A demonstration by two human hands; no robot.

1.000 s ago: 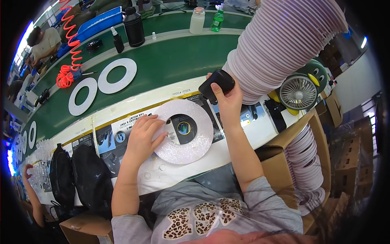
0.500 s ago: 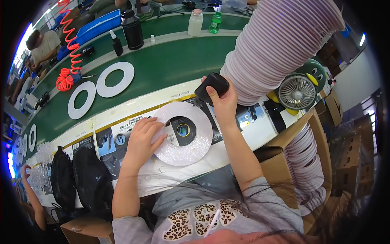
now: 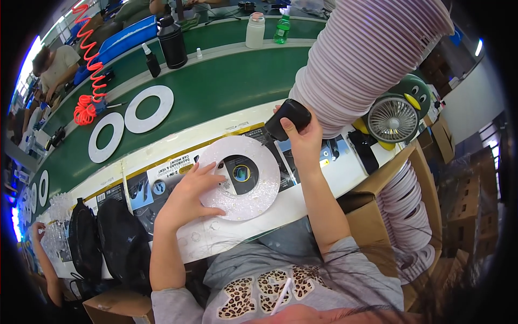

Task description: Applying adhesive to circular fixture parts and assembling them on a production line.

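A white, speckled ring [image 3: 245,208] lies flat on the printed worktop in front of me; through its hole the dark print below shows. My left hand [image 3: 189,197] rests at the ring's left side, fingers spread, thumb by its lower left edge and fingertips over its upper left. Just beyond the ring's upper right, my right hand [image 3: 306,141] is closed around a black bottle [image 3: 288,119], held tilted, its narrow end pointing down left toward the ring. The far fingers of that hand are partly hidden behind the bottle.
A tall stack of white rings [image 3: 367,59] leans at the right, beside a small fan [image 3: 393,120]. More rings fill a cardboard box [image 3: 359,227]. Two rings [image 3: 106,137] lie on the green belt [image 3: 226,81]. Black bags [image 3: 120,232] sit left; a red coiled hose [image 3: 84,108] hangs.
My left hand has shifted slightly down and left, its thumb and fingers spreading wider on the ring. My right hand has moved a little right and down with the black bottle.
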